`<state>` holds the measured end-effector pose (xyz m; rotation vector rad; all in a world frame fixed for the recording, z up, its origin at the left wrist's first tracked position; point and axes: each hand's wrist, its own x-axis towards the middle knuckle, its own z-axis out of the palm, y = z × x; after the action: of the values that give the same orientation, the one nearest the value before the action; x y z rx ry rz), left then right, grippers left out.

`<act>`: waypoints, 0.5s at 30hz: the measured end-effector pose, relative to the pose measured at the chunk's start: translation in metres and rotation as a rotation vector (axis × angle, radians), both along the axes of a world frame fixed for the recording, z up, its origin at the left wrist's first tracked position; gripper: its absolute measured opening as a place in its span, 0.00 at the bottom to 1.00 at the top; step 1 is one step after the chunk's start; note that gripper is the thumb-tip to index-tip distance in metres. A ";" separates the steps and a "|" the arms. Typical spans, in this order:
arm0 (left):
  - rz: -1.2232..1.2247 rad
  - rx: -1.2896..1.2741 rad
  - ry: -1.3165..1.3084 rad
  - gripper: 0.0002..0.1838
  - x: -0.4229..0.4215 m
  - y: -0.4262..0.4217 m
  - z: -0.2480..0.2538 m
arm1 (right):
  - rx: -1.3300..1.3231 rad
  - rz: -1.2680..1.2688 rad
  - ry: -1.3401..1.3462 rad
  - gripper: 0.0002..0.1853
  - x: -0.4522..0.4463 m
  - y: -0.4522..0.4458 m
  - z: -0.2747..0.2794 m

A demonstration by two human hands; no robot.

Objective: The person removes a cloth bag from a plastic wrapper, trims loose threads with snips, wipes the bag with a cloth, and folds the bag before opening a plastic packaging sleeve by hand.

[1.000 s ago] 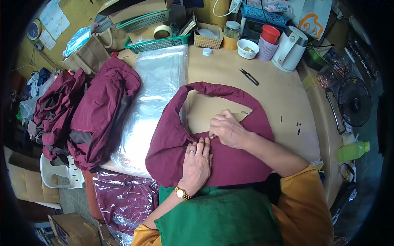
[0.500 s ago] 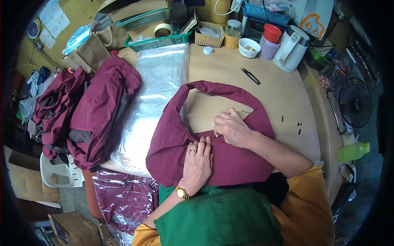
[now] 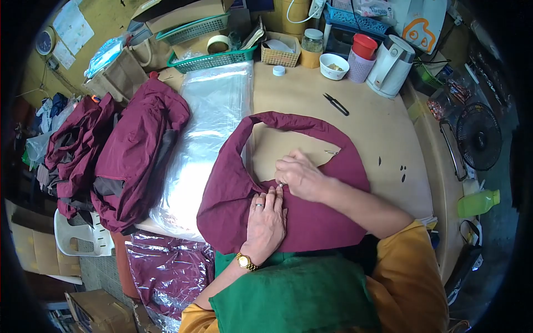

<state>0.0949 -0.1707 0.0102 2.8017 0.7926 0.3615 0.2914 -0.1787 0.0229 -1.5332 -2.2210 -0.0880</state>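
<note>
Green cloth [image 3: 294, 297]: across the person's front, at the near edge of the maroon bag [image 3: 322, 222].
Left hand [image 3: 266, 222]: laid palm down on the bag, fingers nearly straight and close together, tips by the lower edge of its opening.
Right hand [image 3: 300, 176]: fingers curled, thumb and fingertips pinching something small and pale at that edge, just beside the left fingertips; too small to name.
Maroon bag: flat on the surface [image 3: 288, 91], its strap arching away from the person round the opening.
Small metal piece [image 3: 331, 151]: in the opening, near its right side.
Clear plastic sheets [image 3: 214, 111]: stacked left of the bag, partly under it.
Folded maroon items [image 3: 136, 144]: left of the sheets.
Black snips [image 3: 336, 104]: beyond the strap, lying at a slant.
White cap [image 3: 278, 71]: farther off, in front of the woven basket [image 3: 280, 54].
Back row: green basket [image 3: 214, 60], woven basket, jar [image 3: 312, 47], white bowl [image 3: 334, 67], red cup [image 3: 364, 46], white kettle [image 3: 391, 66].
</note>
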 end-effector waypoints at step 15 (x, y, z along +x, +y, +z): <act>-0.004 -0.012 -0.005 0.29 -0.002 0.000 -0.001 | -0.061 0.028 0.011 0.05 0.028 -0.015 0.005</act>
<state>0.0926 -0.1708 0.0097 2.7894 0.7852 0.3615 0.3189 -0.1934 0.0281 -1.5301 -2.2549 -0.0039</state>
